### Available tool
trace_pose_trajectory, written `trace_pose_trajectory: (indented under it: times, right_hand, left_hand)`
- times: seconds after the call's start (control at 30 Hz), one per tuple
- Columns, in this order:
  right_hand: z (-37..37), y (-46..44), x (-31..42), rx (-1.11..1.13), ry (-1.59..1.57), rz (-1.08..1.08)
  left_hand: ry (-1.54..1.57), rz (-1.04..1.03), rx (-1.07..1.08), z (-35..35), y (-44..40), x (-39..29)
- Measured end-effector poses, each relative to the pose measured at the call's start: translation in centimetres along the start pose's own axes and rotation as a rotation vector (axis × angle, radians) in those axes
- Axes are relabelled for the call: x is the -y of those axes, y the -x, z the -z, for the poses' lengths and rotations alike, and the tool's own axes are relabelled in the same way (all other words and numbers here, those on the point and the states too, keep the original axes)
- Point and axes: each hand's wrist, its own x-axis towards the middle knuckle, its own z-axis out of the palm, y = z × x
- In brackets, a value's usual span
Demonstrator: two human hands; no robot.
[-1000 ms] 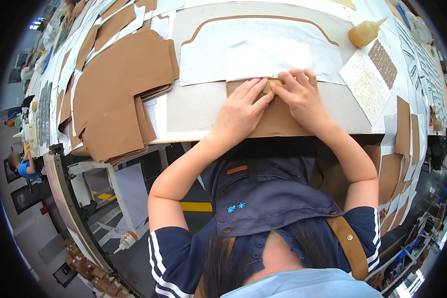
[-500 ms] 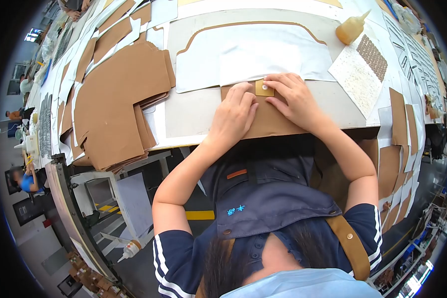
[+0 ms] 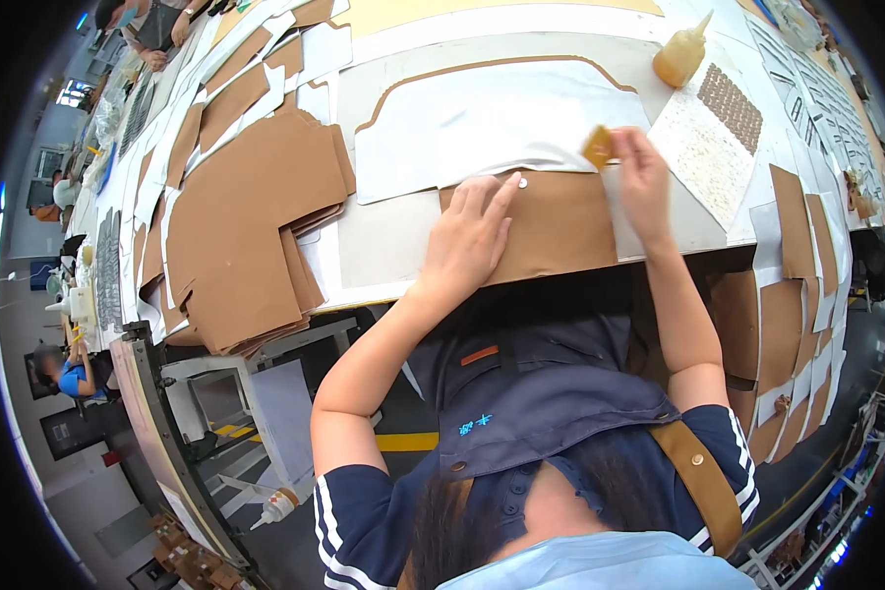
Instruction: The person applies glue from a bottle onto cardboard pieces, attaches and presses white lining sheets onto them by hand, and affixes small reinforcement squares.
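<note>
My left hand (image 3: 470, 224) rests on a brown sheet piece (image 3: 560, 221) at the front edge of the table, its fingers stretched out and holding nothing. The index fingertip is beside a small white round piece (image 3: 523, 183) near the sheet's upper edge. My right hand (image 3: 642, 182) is raised to the right of the sheet and pinches a small square gold-coloured plate (image 3: 598, 147). Behind both hands spreads a large white panel with a brown curved border (image 3: 492, 113). The brown sheet lies against its near edge.
Stacked brown cut pieces (image 3: 256, 216) lie to the left. At the right are a squeeze bottle of amber liquid (image 3: 680, 57) and a white board bearing small brown pieces (image 3: 718, 138). More brown pieces (image 3: 792, 216) hang at the right edge. Other people work at far left.
My right hand has lifted the gold plate off the brown sheet and moved right with it, uncovering the white round piece. My left hand stays on the sheet.
</note>
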Motion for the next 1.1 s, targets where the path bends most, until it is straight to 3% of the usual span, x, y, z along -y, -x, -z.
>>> trace_pose_trajectory:
  times: [0.07,0.17,0.27,0.4,0.47,0.5,0.6,0.7,0.83,0.97,1.1]
  right_hand:
    - [4.2,0.2,-1.3,-0.020,0.129,-0.065]
    - [9.5,1.4,-2.3,0.072,0.677,0.210]
    - [11.6,2.3,-2.4,-0.092,0.661,0.160]
    - [12.9,0.9,-1.8,-0.018,0.257,-0.181]
    - [13.1,-1.5,-2.6,-0.001,-0.168,-0.301]
    - [13.1,-3.1,-3.1,0.011,-0.383,-0.356]
    - [13.0,-8.3,-3.7,0.003,-1.148,-0.689]
    - [12.5,-13.1,-6.8,0.097,-1.670,-0.781]
    - [10.2,-16.5,-7.9,-0.200,-1.846,-0.830]
    - [9.8,-19.4,-10.4,-0.295,-1.894,-0.848]
    - [8.7,-19.7,-9.0,-0.254,-1.705,-0.716]
  left_hand:
    - [-0.091,-0.033,0.052,-0.2,-0.1,0.2]
    - [-0.189,-0.055,0.061,-0.5,-0.5,0.1]
    - [-0.203,-0.049,0.081,-0.3,-1.4,0.0]
    - [-0.055,-0.050,0.071,-0.2,-3.8,1.1]
    - [0.035,-0.059,0.026,0.3,-5.3,2.7]
    - [0.095,0.045,0.036,0.8,-5.8,3.0]
    - [-0.005,0.042,-0.161,0.4,-6.3,5.6]
    - [-0.068,0.194,-0.040,-0.8,-5.1,9.1]
    - [-0.160,0.307,0.209,-1.4,-4.9,10.8]
    - [-0.206,0.307,0.233,-1.8,-5.4,10.9]
    - [-0.223,0.306,0.255,-2.1,-6.9,11.6]
